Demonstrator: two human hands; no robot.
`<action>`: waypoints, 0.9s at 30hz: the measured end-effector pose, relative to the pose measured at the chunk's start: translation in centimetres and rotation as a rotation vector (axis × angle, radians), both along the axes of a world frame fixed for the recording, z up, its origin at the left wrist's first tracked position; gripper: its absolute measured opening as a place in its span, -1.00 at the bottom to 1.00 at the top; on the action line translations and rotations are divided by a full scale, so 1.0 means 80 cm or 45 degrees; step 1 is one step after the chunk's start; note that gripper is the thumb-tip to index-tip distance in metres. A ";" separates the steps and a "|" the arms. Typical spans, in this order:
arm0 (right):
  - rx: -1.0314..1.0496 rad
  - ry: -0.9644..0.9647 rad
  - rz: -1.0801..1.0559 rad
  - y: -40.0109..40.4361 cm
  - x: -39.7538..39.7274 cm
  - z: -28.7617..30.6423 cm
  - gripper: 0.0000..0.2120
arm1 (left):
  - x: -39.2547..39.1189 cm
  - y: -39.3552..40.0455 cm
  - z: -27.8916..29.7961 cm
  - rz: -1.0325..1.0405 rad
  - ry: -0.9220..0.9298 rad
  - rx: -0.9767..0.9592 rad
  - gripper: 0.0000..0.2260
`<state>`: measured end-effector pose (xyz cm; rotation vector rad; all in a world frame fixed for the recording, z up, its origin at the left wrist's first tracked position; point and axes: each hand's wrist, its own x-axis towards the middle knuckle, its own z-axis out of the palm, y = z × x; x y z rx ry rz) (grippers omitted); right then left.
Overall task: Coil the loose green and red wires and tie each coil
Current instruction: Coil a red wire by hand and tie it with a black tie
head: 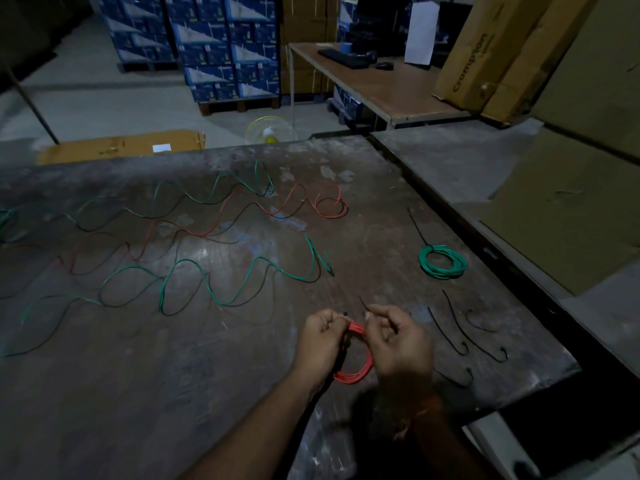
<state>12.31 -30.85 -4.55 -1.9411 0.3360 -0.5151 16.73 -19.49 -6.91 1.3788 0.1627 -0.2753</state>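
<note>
Red wire coil (360,362): held above the near edge of the worn table (242,393), between both hands. Left hand (320,341) pinches the coil's top; right hand (398,341) pinches a black cable tie (363,304) at the same spot. Green wire coil (442,262): tied, lying far right on the table. Loose green wires (207,289) and loose red wires (311,202): spread across the left and far table. Spare cable ties (464,334): right of the hands.
</note>
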 end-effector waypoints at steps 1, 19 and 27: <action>-0.189 -0.010 0.001 -0.005 0.003 0.003 -0.90 | 0.000 0.001 -0.001 -0.013 -0.004 0.002 -0.82; -0.855 -0.191 0.223 -0.014 0.010 0.013 -0.80 | 0.004 0.002 -0.008 -0.040 0.005 -0.052 -0.78; -0.849 -0.195 0.230 -0.012 0.011 0.015 -0.80 | 0.003 0.002 -0.008 -0.021 -0.027 -0.044 -0.74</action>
